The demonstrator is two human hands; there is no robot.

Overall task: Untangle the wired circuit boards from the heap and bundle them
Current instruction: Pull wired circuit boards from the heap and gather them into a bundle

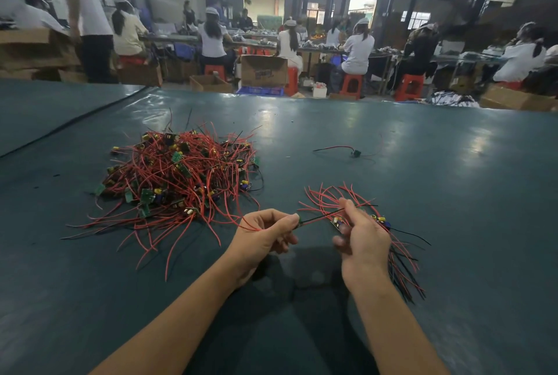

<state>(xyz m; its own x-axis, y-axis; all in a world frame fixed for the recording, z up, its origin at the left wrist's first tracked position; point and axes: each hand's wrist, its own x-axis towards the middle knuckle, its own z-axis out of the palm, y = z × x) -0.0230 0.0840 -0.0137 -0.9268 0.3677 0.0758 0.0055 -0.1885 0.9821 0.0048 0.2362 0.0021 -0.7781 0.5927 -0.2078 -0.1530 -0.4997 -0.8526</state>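
A tangled heap point(178, 175) of small green circuit boards with red and black wires lies on the dark green table point(422, 193), left of centre. My left hand point(265, 232) pinches one small board between thumb and fingers, its wires running right toward my other hand. My right hand point(362, 238) grips a bundle of wired boards point(392, 257); their red wires fan out above the hand and red and black ones hang below it.
One loose wired board point(354, 152) lies alone farther back on the table. Beyond the table's far edge, cardboard boxes point(264, 71) and red stools point(350, 84) stand on the floor, and several people sit at workbenches.
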